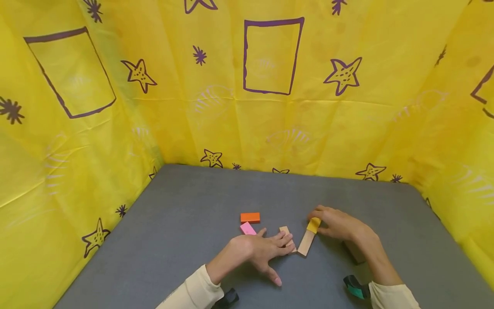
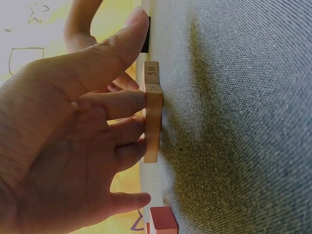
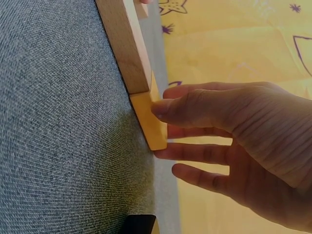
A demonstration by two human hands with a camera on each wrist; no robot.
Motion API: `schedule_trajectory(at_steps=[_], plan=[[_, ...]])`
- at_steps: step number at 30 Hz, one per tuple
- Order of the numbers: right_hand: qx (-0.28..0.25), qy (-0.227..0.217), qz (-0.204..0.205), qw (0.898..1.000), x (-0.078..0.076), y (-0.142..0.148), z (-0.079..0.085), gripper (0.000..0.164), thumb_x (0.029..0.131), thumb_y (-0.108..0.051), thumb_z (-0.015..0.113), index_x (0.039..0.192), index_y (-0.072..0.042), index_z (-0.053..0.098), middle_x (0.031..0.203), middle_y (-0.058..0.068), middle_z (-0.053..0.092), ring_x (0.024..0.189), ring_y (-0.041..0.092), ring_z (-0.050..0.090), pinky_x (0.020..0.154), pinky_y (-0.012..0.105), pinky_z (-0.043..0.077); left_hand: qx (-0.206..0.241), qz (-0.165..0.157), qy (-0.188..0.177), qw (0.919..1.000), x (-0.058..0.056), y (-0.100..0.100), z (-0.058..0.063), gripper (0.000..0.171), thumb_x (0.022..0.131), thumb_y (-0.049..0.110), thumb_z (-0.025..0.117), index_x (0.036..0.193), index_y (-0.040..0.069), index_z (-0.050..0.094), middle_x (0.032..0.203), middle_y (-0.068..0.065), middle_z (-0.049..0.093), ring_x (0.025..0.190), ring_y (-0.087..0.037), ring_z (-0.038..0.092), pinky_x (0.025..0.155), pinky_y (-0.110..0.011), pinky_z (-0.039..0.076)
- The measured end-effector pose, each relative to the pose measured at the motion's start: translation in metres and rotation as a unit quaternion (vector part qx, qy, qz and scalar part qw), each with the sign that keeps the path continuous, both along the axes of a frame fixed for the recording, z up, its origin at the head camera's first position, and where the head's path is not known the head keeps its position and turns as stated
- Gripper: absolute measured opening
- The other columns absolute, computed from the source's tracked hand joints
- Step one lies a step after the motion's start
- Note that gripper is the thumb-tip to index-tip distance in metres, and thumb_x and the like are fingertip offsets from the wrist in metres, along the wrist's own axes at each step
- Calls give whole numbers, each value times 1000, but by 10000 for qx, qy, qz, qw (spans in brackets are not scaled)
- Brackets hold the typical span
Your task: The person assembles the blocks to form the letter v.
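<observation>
Two plain wooden blocks lie on the grey table, near ends meeting in a V: a left one (image 1: 284,229) and a right one (image 1: 306,244). My left hand (image 1: 264,251) spreads its straight fingers over the left block, fingertips touching its side in the left wrist view. The visible block ends carry printed numbers, one reading 50. A yellow block (image 3: 148,117) sits end to end with the right wooden block's far end. My right hand (image 1: 341,223) pinches this yellow block, with the thumb (image 3: 163,108) on its near face and fingers behind.
An orange block (image 1: 250,218) and a pink block (image 1: 247,228) lie just left of the wooden ones, beyond my left hand. A dark block (image 1: 353,252) is partly hidden under my right forearm. Yellow patterned cloth (image 1: 270,120) walls the table's back and sides.
</observation>
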State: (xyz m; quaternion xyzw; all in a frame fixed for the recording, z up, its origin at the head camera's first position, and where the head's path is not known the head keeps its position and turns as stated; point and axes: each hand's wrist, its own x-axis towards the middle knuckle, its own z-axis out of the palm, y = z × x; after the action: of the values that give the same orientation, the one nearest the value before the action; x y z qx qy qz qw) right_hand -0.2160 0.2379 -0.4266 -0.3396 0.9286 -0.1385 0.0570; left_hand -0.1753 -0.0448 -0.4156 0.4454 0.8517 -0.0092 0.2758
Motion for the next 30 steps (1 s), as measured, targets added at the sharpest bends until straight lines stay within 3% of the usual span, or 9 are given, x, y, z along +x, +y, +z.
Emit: schedule_trajectory(at_steps=[30], plan=[[-8,-4,-30,10000,2,0,1,34,90,-4,78,123,-7,71,121,10,69,111,31,68,96,52,57,-37,-49,-36,10000,-2,0,-1,99,91,61,71,169,29,18,179,7,1,166,-12,2,131,-61,16]])
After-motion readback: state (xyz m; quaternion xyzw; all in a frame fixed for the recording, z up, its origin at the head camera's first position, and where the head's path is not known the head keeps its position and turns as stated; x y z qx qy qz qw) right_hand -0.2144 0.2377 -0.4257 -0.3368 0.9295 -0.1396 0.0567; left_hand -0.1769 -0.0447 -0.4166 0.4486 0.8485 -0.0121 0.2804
